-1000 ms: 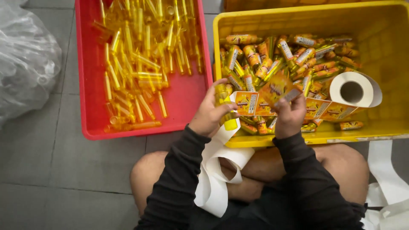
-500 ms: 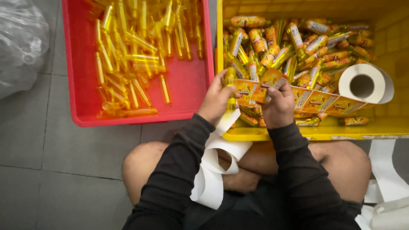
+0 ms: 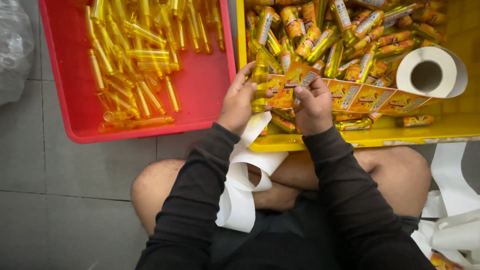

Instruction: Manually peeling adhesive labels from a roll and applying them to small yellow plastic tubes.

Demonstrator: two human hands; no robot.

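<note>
Yellow plastic bottle [image 3: 260, 82] stands upright, closed in the left hand [image 3: 239, 102], while the right hand [image 3: 312, 102] just beside it pinches the label strip [image 3: 360, 97] running away to its right

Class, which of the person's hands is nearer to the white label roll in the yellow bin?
Right. The right hand is beside the label roll; the left hand is farther, holding a bottle.

Bare tubes [image 3: 135, 60] in left bin [image 3: 65, 100], labelled tubes [image 3: 325, 35] and label roll [image 3: 431, 72] in right bin [image 3: 400, 135]
</note>
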